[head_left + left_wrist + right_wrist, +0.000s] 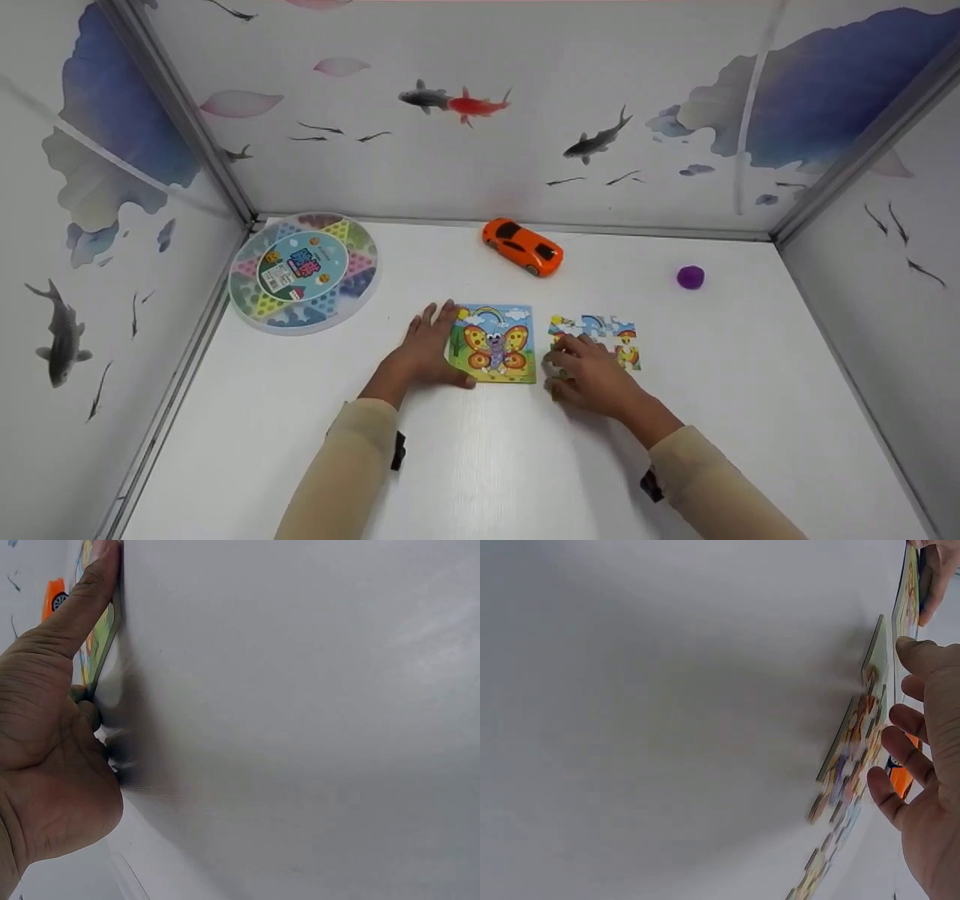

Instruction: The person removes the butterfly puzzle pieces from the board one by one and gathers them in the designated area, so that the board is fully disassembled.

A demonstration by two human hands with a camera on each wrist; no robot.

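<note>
A butterfly picture board lies flat in the middle of the white table. My left hand is spread along its left side, the fingers near the top left corner and the straight thumb at the bottom edge; this thumb also shows against the board in the left wrist view. Just right of the board lie jigsaw pieces, loosely grouped with gaps. Over their left part is my right hand, fingers loosely bent and thumb near a corner piece. The hand hides several pieces in the head view.
An orange toy car stands behind the board. A round Chinese checkers set lies at the back left, and a purple ball sits at the back right. White printed panels wall the table's back and sides.
</note>
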